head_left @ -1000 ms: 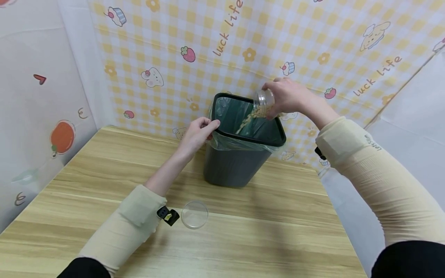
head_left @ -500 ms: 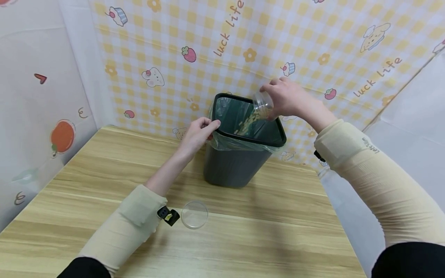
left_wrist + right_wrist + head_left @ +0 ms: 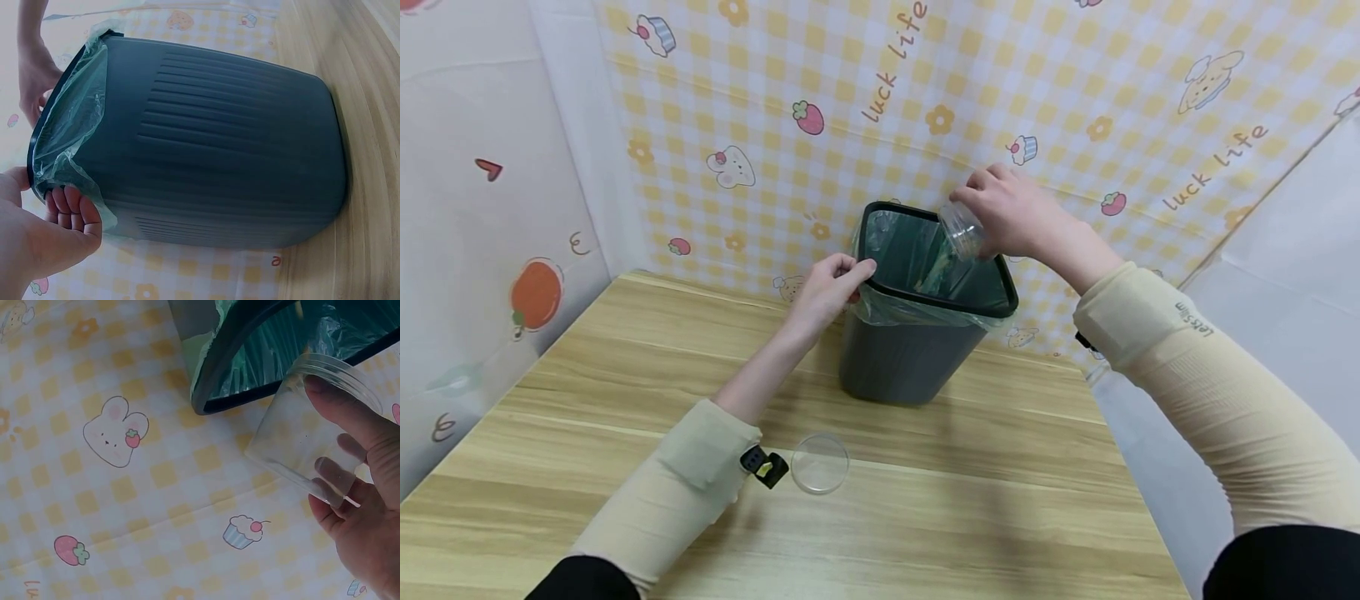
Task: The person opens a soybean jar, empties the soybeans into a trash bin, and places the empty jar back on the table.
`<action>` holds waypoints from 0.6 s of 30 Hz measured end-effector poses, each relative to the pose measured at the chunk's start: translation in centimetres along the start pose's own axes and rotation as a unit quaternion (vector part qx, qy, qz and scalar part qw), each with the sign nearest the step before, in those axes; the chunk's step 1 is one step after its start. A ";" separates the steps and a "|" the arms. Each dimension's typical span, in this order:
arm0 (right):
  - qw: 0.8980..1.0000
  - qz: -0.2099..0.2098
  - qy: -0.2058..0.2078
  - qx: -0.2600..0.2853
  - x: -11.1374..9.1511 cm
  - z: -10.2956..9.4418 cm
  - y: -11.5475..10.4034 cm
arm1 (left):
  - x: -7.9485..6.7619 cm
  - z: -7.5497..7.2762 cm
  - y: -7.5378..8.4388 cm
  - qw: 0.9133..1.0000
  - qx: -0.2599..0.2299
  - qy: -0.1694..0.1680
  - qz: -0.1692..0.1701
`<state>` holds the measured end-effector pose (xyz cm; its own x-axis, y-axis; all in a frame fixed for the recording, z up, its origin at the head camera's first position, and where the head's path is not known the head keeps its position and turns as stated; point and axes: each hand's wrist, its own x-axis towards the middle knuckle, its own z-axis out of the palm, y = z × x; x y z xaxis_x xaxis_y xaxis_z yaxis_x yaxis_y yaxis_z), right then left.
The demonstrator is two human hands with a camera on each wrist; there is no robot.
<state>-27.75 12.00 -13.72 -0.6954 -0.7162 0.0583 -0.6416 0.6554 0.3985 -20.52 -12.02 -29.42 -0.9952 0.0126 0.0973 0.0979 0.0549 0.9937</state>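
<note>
A dark grey trash bin (image 3: 891,358) with a black rim and a thin green plastic bag liner (image 3: 78,125) stands on the table, tilted in the head view. My left hand (image 3: 823,292) grips its near-left rim corner, thumb on top and fingers curled underneath over the liner. Over the opening, my right hand (image 3: 1011,217) holds a clear plastic jar (image 3: 294,437) by its sides, mouth tipped down into the bin. The jar looks see-through with almost nothing inside. A faint pale streak shows below its mouth; the bin's bottom is hidden.
A clear round lid (image 3: 820,463) lies on the wooden table (image 3: 887,517) near my left wrist. Behind the bin hangs a yellow checkered cloth (image 3: 760,108) with printed cartoons. White sheeting (image 3: 475,208) covers the left side.
My right hand has tipped the jar further and moved slightly left. The stream of small tan pieces pouring from it has thinned to almost nothing. The left hand has stayed put.
</note>
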 end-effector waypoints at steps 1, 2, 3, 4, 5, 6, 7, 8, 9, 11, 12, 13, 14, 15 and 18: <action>1.000 -0.007 0.005 -0.006 0.0 0.0 0.0 | 0.0 0.0 0.0 1.000 0.000 0.000 0.001; 1.000 -0.014 0.009 -0.010 0.0 0.1 -0.1 | 0.0 0.0 -0.1 1.000 -0.001 0.000 0.001; 1.000 -0.020 0.013 -0.015 -0.1 0.1 -0.1 | 0.0 0.0 -0.1 1.000 0.001 0.000 0.002; 0.999 -0.026 0.019 -0.019 -0.1 0.2 -0.2 | 0.1 0.0 -0.1 1.000 0.001 0.000 0.003; 0.999 -0.032 0.024 -0.024 -0.2 0.2 -0.2 | 0.1 0.0 -0.1 1.000 0.002 0.000 0.004; 0.998 -0.039 0.030 -0.031 -0.3 0.3 -0.3 | 0.1 0.0 -0.1 1.000 0.002 0.000 0.005; 0.998 -0.046 0.036 -0.038 -0.3 0.3 -0.3 | 0.1 0.0 -0.1 1.000 0.004 0.000 0.005; 0.997 -0.052 0.042 -0.043 -0.4 0.4 -0.3 | 0.1 0.0 -0.1 1.000 0.005 0.000 0.005; 0.996 -0.060 0.048 -0.051 -0.5 0.5 -0.4 | 0.1 0.0 -0.1 1.000 0.005 -0.001 0.006; 0.993 -0.074 0.061 -0.068 -0.6 0.7 -0.5 | 0.0 0.0 -0.1 1.000 0.005 -0.001 0.006; 0.992 -0.080 0.068 -0.075 -0.6 0.8 -0.5 | 0.0 0.0 -0.1 1.000 0.006 -0.001 0.006; 0.990 -0.086 0.075 -0.082 -0.6 0.8 -0.6 | 0.0 0.0 -0.2 1.000 0.005 -0.001 0.006; 0.988 -0.092 0.083 -0.089 -0.7 0.8 -0.6 | 0.0 0.0 -0.2 1.000 0.004 -0.001 0.006; 0.986 -0.097 0.090 -0.099 -0.7 0.9 -0.7 | 0.0 0.0 -0.2 1.000 0.004 -0.002 0.006; 0.978 -0.113 0.104 -0.139 -0.7 0.9 -1.0 | 0.0 0.0 -0.2 1.000 0.003 -0.001 0.007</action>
<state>-26.89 12.00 -14.99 -0.4457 -0.8880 0.1133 -0.6394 0.4044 0.6540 -20.55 -12.01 -29.62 -0.9938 0.0151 0.1104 0.1111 0.0604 0.9920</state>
